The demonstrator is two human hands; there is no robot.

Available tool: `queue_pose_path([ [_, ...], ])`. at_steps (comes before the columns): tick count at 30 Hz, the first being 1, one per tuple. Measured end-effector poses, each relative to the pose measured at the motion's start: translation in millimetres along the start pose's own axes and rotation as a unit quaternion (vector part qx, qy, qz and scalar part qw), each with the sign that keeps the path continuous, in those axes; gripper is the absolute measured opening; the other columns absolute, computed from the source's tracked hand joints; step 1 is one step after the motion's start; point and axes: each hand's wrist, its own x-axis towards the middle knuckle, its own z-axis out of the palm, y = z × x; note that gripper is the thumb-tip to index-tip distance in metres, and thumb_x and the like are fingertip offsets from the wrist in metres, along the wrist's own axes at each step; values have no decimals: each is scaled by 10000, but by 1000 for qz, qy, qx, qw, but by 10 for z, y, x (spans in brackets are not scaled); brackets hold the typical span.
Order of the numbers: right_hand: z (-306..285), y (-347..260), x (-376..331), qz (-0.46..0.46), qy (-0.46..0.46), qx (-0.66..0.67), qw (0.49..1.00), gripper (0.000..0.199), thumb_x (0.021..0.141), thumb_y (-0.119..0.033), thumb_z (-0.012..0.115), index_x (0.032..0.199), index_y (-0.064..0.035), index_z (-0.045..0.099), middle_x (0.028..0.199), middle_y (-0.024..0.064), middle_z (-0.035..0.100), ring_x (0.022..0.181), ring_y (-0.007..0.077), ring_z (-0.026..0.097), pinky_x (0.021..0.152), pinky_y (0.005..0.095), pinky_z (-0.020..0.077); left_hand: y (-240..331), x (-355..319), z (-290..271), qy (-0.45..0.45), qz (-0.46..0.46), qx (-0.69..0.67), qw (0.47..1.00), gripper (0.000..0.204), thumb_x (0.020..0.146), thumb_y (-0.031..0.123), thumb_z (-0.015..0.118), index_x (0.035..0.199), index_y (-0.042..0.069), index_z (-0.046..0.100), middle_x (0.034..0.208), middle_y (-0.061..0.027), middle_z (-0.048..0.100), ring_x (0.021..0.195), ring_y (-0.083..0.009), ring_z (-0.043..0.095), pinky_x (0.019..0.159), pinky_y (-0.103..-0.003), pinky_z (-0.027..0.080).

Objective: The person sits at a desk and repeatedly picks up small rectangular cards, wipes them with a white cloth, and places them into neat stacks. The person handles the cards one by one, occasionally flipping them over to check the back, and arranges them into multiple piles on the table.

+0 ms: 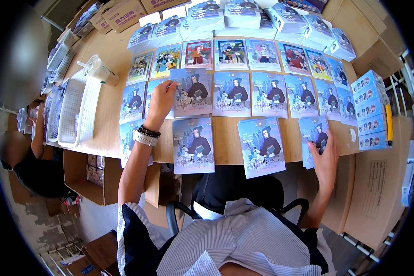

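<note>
My left hand (162, 102), with a white watch and dark bead bracelets at the wrist, pinches the left edge of an illustrated card (193, 94). That blue-lilac card, showing a dark-clothed figure, overlaps the second row of cards. On the right, my right hand (325, 154) grips a small stack of matching cards (312, 138) at the table's front edge, thumb on its face. Between the hands lie a fanned stack of cards (263, 149) and another card pile (193, 147). Beneath my left forearm, one more pile (129, 140) is partly hidden.
Rows of cards (232, 94) cover the wooden table (227, 138), with white-sided card stacks (206, 17) behind. A white basket (85, 112) and a drink cup (100, 71) stand left. Blue boxes (370, 110) and a yellow cutter (389, 124) are right. Another person (34, 168) is far left.
</note>
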Motion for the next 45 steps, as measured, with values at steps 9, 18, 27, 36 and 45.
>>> queue_pose_path([
  [9, 93, -137, -34, -53, 32, -26, 998, 946, 728, -298, 892, 1487, -22, 399, 1484, 225, 441, 1328, 430, 435, 1098, 527, 368, 83, 11, 125, 49, 139, 194, 970, 248, 940, 200, 717, 1049, -9, 639, 758, -183, 703, 702, -339, 695, 620, -423, 509],
  [18, -119, -356, -30, -155, 208, 193, 946, 1039, 661, -107, 892, 1522, 3, 319, 1470, 225, 406, 1337, 390, 440, 1110, 491, 375, 684, -293, 166, 38, 246, 245, 937, 359, 890, 51, 708, 1211, 10, 554, 1111, -177, 624, 980, -353, 636, 865, -453, 496],
  [27, -224, -638, -127, -350, 345, 196, 849, 1019, 696, -326, 934, 1431, -19, 299, 1428, 306, 416, 1334, 454, 469, 1126, 588, 403, 779, -521, 425, -19, 272, 260, 926, 336, 916, 43, 679, 1227, 28, 553, 1112, -160, 617, 1008, -332, 648, 866, -442, 505],
  [36, -247, -656, 10, -323, 248, 219, 887, 1116, 678, -188, 901, 1524, 5, 198, 1528, 286, 297, 1360, 399, 448, 1118, 507, 409, 718, -623, 440, -44, 292, 258, 920, 348, 901, 20, 673, 1226, 31, 548, 1130, -168, 616, 1067, -378, 624, 902, -448, 497],
  [45, 264, -653, 1100, -92, 170, 58, 979, 854, 791, -393, 844, 1348, 114, 441, 1228, 312, 546, 1135, 463, 579, 917, 539, 510, 881, -723, 459, -68, 306, 234, 920, 349, 900, 10, 652, 1233, 25, 550, 1181, -160, 604, 1117, -374, 603, 959, -450, 482],
])
